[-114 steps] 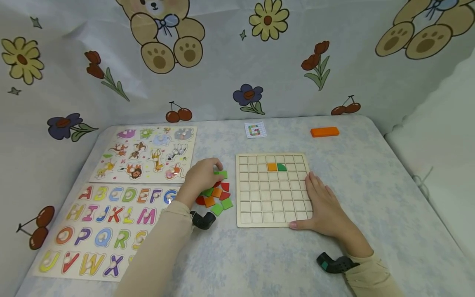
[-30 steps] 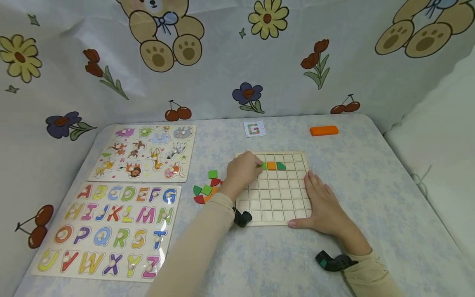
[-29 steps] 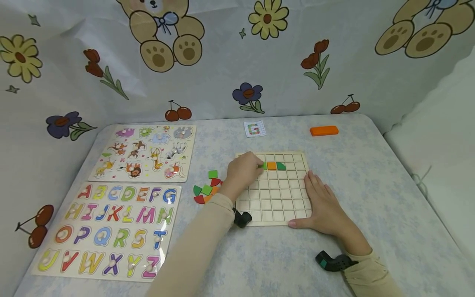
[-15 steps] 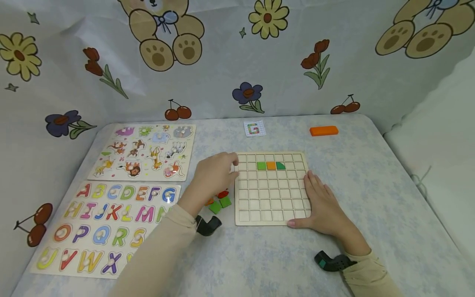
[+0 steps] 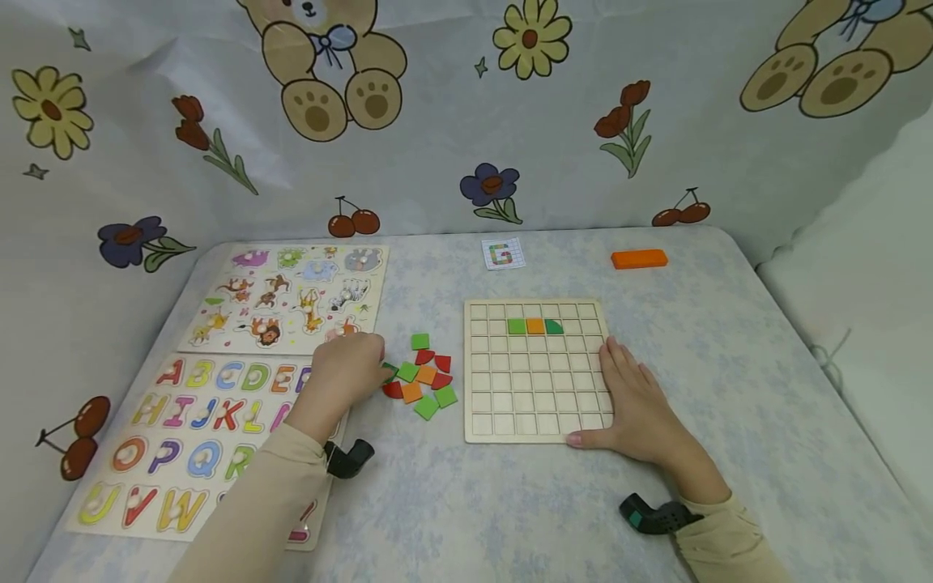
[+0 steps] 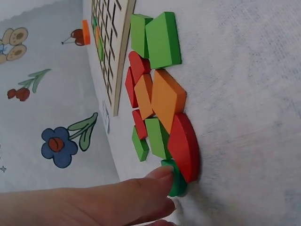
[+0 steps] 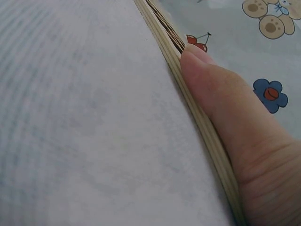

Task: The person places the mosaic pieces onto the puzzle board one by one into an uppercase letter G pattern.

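Grid board: The wooden grid board [image 5: 514, 381] lies on the worktop [image 5: 466, 510], its second row from the far edge holding a light green square [image 5: 517, 326], an orange square [image 5: 535, 326] and a dark green quarter-round [image 5: 554, 327]; every other cell is bare.
Progress: Three tiles are laid side by side; the work looks barely begun, judging by the card [image 5: 503, 254] beyond, printed with a coloured G.
Loose tiles: Eleven by my count, the loose tiles [image 5: 411, 393] cluster left of the board in light green, orange, red and dark green.
Left hand: Fingers bent, the left hand [image 5: 346, 376] touches a loose dark green tile [image 6: 178, 183] at the cluster's edge; I cannot tell whether it has a grip.
Right hand: Fingers extended, the right hand [image 5: 637, 405] steadies the board's right side, grasping nothing.
Puzzle boards: The letter board [image 5: 149, 474] holds colourful letters; the animal board [image 5: 232, 312] behind it holds animal pieces.
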Available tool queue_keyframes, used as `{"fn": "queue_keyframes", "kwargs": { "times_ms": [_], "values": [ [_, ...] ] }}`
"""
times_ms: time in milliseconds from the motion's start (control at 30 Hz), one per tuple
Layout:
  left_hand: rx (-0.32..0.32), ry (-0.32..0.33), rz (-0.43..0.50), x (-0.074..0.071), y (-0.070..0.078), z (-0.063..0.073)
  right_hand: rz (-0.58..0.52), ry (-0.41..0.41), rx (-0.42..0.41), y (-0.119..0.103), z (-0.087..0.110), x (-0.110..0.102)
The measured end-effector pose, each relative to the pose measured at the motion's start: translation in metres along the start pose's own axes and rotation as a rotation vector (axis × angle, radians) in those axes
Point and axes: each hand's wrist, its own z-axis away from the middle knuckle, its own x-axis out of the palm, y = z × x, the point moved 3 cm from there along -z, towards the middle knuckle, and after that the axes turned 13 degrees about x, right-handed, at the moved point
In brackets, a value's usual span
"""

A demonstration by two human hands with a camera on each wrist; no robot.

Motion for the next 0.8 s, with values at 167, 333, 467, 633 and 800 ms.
{"fn": "queue_keyframes", "kwargs": {
  "times_ms": [167,333,467,633,800],
  "values": [
    [0.009,0.001,0.030,0.006,-0.006,-0.003,-0.013,-0.005,0.005,0.000,0.000,0.001],
    [0.038,0.026,0.019,0.006,-0.006,-0.006,-0.012,-0.001,0.004,0.001,0.000,0.000],
    [0.062,0.051,0.011,0.005,-0.005,-0.008,-0.012,-0.001,0.002,0.001,-0.001,-0.001],
    [0.073,0.090,0.012,0.006,-0.004,-0.012,-0.012,-0.004,0.003,0.001,-0.001,-0.001],
    [0.058,0.084,0.024,0.007,-0.003,-0.015,-0.012,-0.005,0.004,0.001,0.000,-0.001]
  ]
}}
